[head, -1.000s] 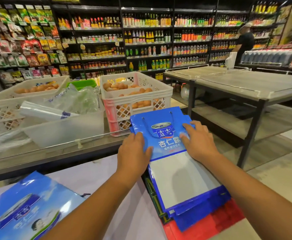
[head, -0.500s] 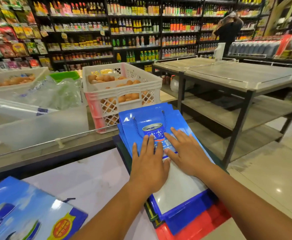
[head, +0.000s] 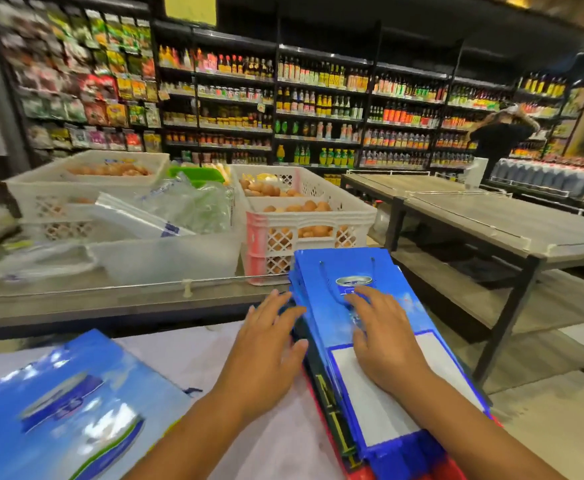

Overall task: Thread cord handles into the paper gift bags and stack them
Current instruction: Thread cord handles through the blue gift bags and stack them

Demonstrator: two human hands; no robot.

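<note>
Just the one wide-angle cam on your head, looking forward and down, close over your hands and the stack of blue bags (head: 363, 327), with the store shelves (head: 318, 109) far behind.

Bright indoor light; motion blur throughout, wide-angle bending at the edges.

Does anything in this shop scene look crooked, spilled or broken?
Nothing looks spilled or damaged. The stack of flat blue paper gift bags is a little fanned at its far left edge, where lower bags peek out. The right hand rests flat on it; the left hand is at its left edge.
</note>
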